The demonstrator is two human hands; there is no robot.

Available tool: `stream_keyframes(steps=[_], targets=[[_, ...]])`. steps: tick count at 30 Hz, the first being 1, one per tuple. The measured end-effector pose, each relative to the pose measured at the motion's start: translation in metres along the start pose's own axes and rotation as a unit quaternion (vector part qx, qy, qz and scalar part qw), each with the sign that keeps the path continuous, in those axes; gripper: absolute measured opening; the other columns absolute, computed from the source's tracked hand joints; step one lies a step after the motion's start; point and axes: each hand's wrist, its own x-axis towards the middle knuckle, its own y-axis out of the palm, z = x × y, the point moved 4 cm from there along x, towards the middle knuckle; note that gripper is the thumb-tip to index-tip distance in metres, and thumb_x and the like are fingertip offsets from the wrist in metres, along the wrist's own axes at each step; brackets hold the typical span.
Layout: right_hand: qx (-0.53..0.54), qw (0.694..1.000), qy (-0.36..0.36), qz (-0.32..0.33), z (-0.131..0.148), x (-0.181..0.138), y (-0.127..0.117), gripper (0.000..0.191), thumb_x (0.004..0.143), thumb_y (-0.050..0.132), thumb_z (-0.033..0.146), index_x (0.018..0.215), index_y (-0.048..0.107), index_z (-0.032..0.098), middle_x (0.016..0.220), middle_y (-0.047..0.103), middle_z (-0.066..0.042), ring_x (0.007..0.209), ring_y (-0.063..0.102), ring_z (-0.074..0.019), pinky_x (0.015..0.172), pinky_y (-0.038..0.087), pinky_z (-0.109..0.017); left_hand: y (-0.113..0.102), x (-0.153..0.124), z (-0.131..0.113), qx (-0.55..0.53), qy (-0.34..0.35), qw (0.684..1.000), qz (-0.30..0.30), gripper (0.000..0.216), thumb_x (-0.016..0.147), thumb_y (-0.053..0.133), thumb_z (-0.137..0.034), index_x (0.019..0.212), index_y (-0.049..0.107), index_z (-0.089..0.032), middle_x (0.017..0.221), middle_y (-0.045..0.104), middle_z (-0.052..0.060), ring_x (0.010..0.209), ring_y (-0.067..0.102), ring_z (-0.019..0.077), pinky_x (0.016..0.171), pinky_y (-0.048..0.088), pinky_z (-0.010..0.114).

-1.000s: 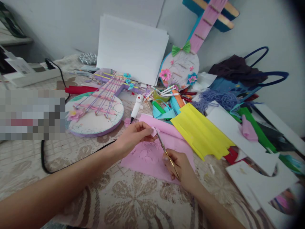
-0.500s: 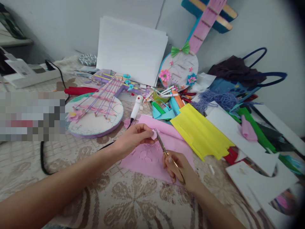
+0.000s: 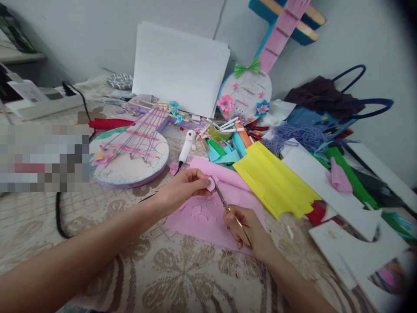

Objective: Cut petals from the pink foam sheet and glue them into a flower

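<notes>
My left hand (image 3: 182,188) pinches a small pink foam piece (image 3: 211,183) between thumb and fingers. My right hand (image 3: 247,228) grips small gold-handled scissors (image 3: 224,201), whose blades point up-left and meet the pink piece. Both hands hover over a pink foam sheet (image 3: 208,217) lying on the patterned tablecloth (image 3: 182,269); several cut petal shapes (image 3: 199,211) lie on the sheet just under my left hand.
A yellow foam sheet (image 3: 273,180) lies right of the pink one. A round stringed craft board (image 3: 130,152) and a white glue gun (image 3: 187,145) sit to the left. White paper sheets (image 3: 180,65), a decorated guitar model (image 3: 249,91), markers and a blue bag (image 3: 329,113) crowd the back.
The scissors opened a little half a second ago and are now nearly closed against the pink piece. Both hands stay in almost the same place.
</notes>
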Motion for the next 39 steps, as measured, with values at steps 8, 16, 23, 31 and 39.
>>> stream_keyframes(steps=[8, 16, 23, 31, 39], targets=[[0.072, 0.997, 0.02, -0.029, 0.005, 0.003, 0.002, 0.054, 0.071, 0.042, 0.071, 0.062, 0.044, 0.018, 0.04, 0.035, 0.008, 0.031, 0.028, -0.0049, 0.031, 0.029, -0.018, 0.004, -0.002, 0.0, 0.04, -0.019, 0.999, -0.023, 0.015, 0.073, 0.064, -0.025, 0.071, 0.054, -0.014, 0.059, 0.053, -0.004, 0.052, 0.047, 0.0056, 0.054, 0.037, 0.021], [0.038, 0.997, -0.054, -0.046, 0.007, -0.002, 0.002, 0.048, 0.086, 0.029, 0.059, 0.067, 0.045, 0.017, 0.05, 0.039, 0.005, 0.043, 0.038, -0.0079, 0.044, 0.033, -0.021, 0.007, -0.005, 0.003, -0.03, -0.051, 0.998, -0.022, 0.014, 0.069, 0.068, -0.018, 0.074, 0.056, -0.012, 0.066, 0.06, 0.0, 0.063, 0.057, 0.0093, 0.065, 0.044, 0.025], [-0.009, 0.998, -0.055, -0.022, 0.005, -0.003, 0.007, 0.048, 0.082, 0.034, 0.063, 0.071, 0.044, 0.018, 0.051, 0.035, 0.006, 0.043, 0.035, -0.0084, 0.042, 0.028, -0.022, 0.007, -0.005, 0.008, -0.051, -0.062, 0.996, -0.045, 0.016, 0.072, 0.066, -0.02, 0.072, 0.052, -0.012, 0.068, 0.064, 0.003, 0.064, 0.061, 0.0102, 0.066, 0.047, 0.024], [-0.021, 0.998, -0.042, -0.042, 0.002, 0.001, 0.011, 0.049, 0.079, 0.037, 0.066, 0.064, 0.04, 0.019, 0.048, 0.035, 0.006, 0.041, 0.034, -0.0084, 0.039, 0.027, -0.022, 0.011, -0.009, 0.011, -0.023, -0.009, 0.997, -0.079, 0.019, 0.075, 0.063, -0.026, 0.071, 0.048, -0.015, 0.07, 0.065, 0.004, 0.067, 0.062, 0.0131, 0.07, 0.048, 0.028], [-0.023, 0.998, -0.043, -0.045, -0.003, 0.0, 0.013, 0.046, 0.081, 0.04, 0.06, 0.062, 0.04, 0.019, 0.047, 0.034, 0.006, 0.04, 0.034, -0.008, 0.038, 0.025, -0.021, 0.018, -0.015, 0.009, 0.009, -0.004, 0.995, -0.099, 0.017, 0.08, 0.056, -0.023, 0.071, 0.043, -0.016, 0.066, 0.065, 0.003, 0.064, 0.062, 0.0135, 0.067, 0.049, 0.029]])
